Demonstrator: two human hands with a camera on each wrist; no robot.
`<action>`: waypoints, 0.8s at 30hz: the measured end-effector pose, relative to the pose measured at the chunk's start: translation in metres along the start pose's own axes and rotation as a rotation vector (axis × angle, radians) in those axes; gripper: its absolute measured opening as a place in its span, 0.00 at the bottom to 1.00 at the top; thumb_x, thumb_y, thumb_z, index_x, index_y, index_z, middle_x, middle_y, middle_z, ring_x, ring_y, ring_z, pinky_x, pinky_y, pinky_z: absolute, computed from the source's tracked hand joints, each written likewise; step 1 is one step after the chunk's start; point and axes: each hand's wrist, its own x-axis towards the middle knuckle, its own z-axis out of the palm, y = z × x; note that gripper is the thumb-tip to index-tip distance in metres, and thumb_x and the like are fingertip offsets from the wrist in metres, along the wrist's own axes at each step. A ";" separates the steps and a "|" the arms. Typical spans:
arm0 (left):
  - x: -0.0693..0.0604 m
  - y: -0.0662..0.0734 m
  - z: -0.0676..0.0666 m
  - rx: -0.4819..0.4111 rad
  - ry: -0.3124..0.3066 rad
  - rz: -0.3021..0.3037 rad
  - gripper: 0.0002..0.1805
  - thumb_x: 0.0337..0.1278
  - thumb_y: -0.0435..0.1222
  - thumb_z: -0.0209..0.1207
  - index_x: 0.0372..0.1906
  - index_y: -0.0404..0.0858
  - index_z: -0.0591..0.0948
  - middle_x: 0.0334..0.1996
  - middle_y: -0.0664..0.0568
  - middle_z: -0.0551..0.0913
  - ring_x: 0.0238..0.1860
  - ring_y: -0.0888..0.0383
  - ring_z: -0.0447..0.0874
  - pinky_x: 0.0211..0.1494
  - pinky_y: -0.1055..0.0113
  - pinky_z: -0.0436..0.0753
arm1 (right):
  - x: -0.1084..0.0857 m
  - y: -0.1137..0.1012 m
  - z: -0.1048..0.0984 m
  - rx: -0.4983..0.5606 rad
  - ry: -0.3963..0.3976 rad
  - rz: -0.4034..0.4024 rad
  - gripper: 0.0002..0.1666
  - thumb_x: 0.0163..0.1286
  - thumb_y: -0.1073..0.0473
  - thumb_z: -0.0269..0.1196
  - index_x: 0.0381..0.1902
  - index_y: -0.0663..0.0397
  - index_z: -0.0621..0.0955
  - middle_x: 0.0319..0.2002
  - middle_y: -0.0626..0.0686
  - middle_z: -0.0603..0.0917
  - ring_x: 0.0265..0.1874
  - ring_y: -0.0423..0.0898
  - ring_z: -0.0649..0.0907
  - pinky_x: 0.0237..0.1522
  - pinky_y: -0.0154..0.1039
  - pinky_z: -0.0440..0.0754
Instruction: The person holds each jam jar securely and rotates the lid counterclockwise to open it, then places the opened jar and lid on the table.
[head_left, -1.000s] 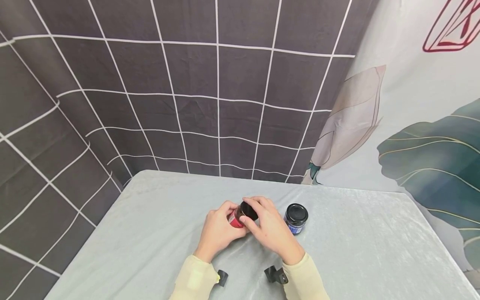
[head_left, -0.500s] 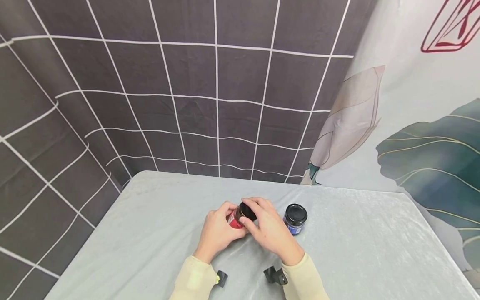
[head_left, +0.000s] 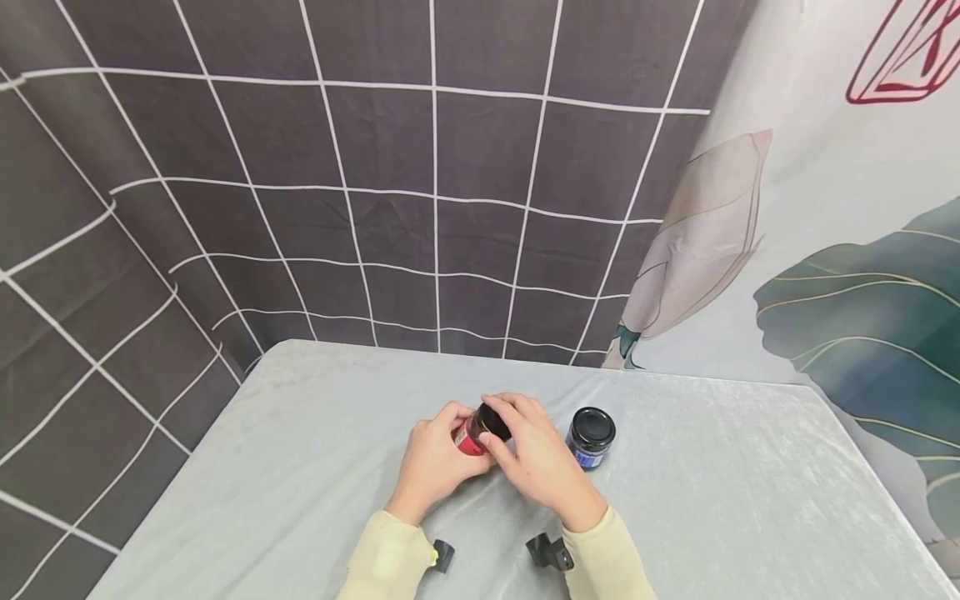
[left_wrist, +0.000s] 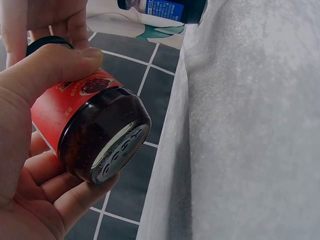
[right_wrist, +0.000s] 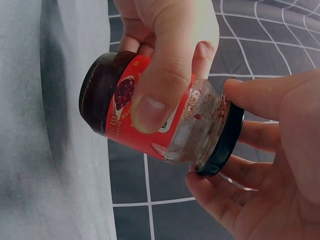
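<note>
In the head view my left hand (head_left: 433, 458) grips a glass jar with a red label (head_left: 468, 437), tilted with its black lid toward the right. My right hand (head_left: 542, 454) has its fingers and thumb around the black lid (head_left: 495, 421). The left wrist view shows the left thumb across the red label (left_wrist: 55, 110) and fingers under the glass. From the right wrist, the lid (right_wrist: 223, 142) sits on the jar's neck between the right thumb and fingertips; dark contents fill the jar's bottom end (right_wrist: 102, 92).
A second jar with a black lid (head_left: 593, 428) and blue label stands upright on the pale cloth-covered table (head_left: 712, 483), just right of my right hand. Behind the table hang a dark curtain with white grid lines (head_left: 382, 233) and a leaf-patterned cloth (head_left: 862, 308).
</note>
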 end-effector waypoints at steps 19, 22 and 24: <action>0.000 0.000 -0.001 -0.010 0.002 -0.003 0.25 0.31 0.45 0.79 0.41 0.50 0.82 0.30 0.66 0.88 0.27 0.66 0.81 0.33 0.68 0.79 | 0.000 -0.001 0.002 0.026 0.006 0.007 0.26 0.69 0.59 0.65 0.63 0.63 0.77 0.58 0.57 0.79 0.59 0.55 0.76 0.62 0.52 0.73; 0.001 0.000 -0.001 -0.008 0.001 -0.006 0.25 0.32 0.46 0.79 0.41 0.50 0.82 0.30 0.66 0.88 0.28 0.66 0.81 0.33 0.68 0.79 | 0.000 -0.001 0.003 0.029 0.010 0.010 0.26 0.70 0.59 0.64 0.63 0.63 0.77 0.58 0.57 0.79 0.60 0.56 0.75 0.63 0.52 0.72; 0.001 0.000 -0.002 -0.006 0.000 -0.010 0.24 0.32 0.46 0.79 0.41 0.50 0.82 0.30 0.66 0.88 0.27 0.66 0.81 0.33 0.68 0.79 | 0.000 -0.002 0.003 0.029 0.012 0.014 0.26 0.70 0.59 0.64 0.63 0.63 0.77 0.59 0.57 0.79 0.61 0.56 0.75 0.63 0.52 0.72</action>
